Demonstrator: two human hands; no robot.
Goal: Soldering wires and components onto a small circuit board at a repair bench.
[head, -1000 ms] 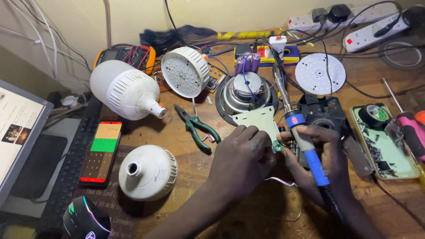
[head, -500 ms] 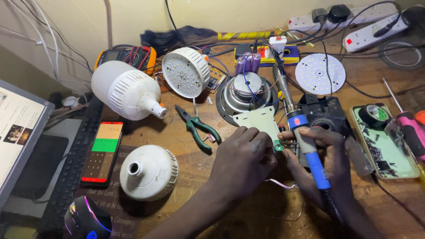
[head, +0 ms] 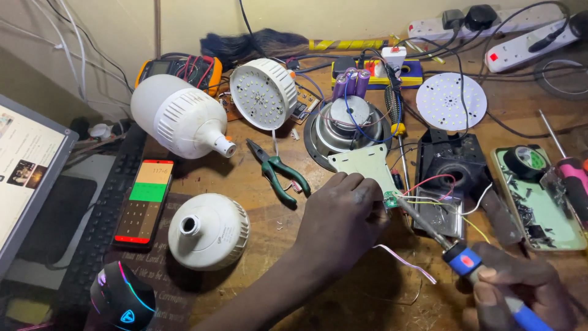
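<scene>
- The left hand (head: 340, 217) rests near the middle of the desk (head: 257, 184), fingers curled shut on a small green circuit board (head: 389, 198), which it pins at the lower corner of a pale plastic plate (head: 361, 167).
- The right hand (head: 520, 294), toward the desk's front right corner, is closed around the blue handle of a soldering iron (head: 465, 260); the metal tip slants up to the little board and looks to touch it.
- The board looks light, stiff and brittle. It is best pinched by its bare edges, away from the joint, since the tip is presumably hot.
- Thin red, yellow and white wires (head: 438, 193) trail off it toward a black housing (head: 450, 162); they seem limp and likely to tug a fresh joint.
- The iron is rigid and light, safe only at the handle.
- Green-handled pliers (head: 278, 171) lie just left of the left hand; a white bulb shell (head: 208, 230) sits farther left.
</scene>
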